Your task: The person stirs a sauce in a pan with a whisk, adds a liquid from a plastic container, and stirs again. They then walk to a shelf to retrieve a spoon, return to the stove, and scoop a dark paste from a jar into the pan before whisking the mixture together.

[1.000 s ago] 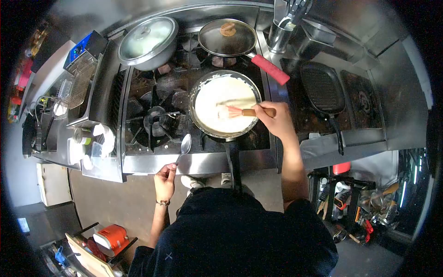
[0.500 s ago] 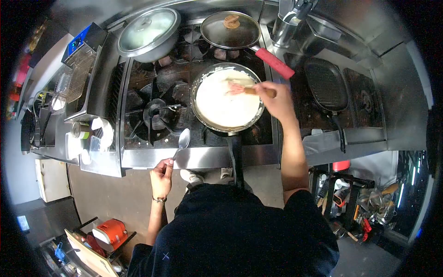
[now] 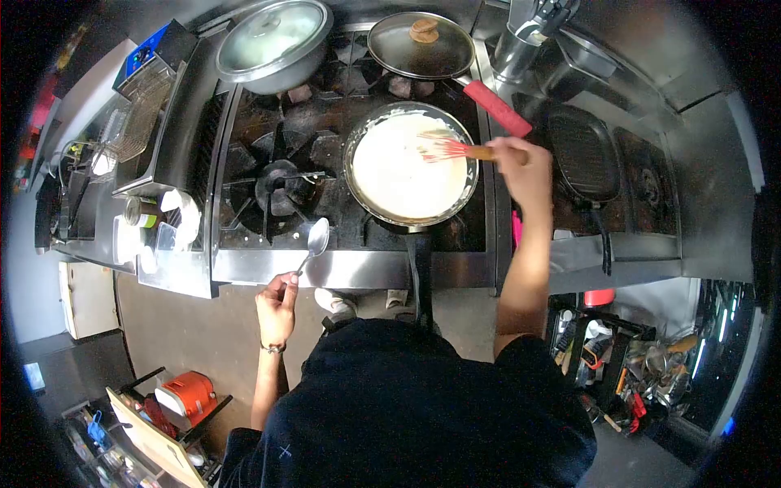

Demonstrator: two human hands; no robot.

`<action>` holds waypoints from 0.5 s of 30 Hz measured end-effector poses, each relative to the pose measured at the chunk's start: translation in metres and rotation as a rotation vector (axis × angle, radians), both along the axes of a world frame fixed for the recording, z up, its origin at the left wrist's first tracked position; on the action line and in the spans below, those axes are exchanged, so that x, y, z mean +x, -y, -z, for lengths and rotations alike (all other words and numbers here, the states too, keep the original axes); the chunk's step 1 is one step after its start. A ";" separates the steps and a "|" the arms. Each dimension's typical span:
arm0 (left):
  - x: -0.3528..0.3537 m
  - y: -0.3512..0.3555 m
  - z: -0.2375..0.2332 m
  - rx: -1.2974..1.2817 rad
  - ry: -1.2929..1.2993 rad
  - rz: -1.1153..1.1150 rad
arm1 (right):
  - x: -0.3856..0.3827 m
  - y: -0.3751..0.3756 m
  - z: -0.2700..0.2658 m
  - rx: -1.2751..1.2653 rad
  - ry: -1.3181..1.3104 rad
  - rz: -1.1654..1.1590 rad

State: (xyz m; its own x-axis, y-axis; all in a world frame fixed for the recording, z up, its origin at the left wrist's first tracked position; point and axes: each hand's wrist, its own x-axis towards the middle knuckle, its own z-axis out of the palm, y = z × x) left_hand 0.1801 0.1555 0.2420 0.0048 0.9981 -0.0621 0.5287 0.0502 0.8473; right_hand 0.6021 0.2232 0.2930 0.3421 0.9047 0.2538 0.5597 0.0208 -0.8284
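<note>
My right hand (image 3: 522,167) is closed around the wooden handle of a whisk (image 3: 446,147) with red and pale wires. The whisk head is over the right part of a frying pan (image 3: 351,180), at the surface of a creamy white sauce (image 3: 404,175); motion blurs its wires. The pan rests on a stove burner with its black handle (image 3: 420,276) pointing toward my body. Between thumb and fingers, my left hand (image 3: 277,307) pinches a metal spoon (image 3: 318,237), its bowl raised above the stove's front edge, left of the pan.
A large lidded pot (image 3: 275,49) and a lidded pan (image 3: 421,49) with a red handle sleeve (image 3: 498,107) stand on the back burners. A black grill pan (image 3: 583,154) is at right. Fryer baskets (image 3: 146,102) and a can (image 3: 142,213) are at left.
My right hand has moved right with the whisk, drawing its head toward the pan's right side. My left hand and spoon have shifted slightly left. The camera view has moved a little too.
</note>
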 end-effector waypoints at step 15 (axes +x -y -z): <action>-0.002 -0.004 0.001 0.009 0.026 0.018 | 0.011 0.011 -0.010 0.012 -0.077 0.125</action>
State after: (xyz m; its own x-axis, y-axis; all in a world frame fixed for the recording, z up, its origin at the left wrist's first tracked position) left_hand 0.1782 0.1597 0.2409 0.0242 0.9983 -0.0528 0.5070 0.0333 0.8613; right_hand 0.6133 0.2123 0.3026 0.4706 0.8510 0.2331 0.4937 -0.0350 -0.8689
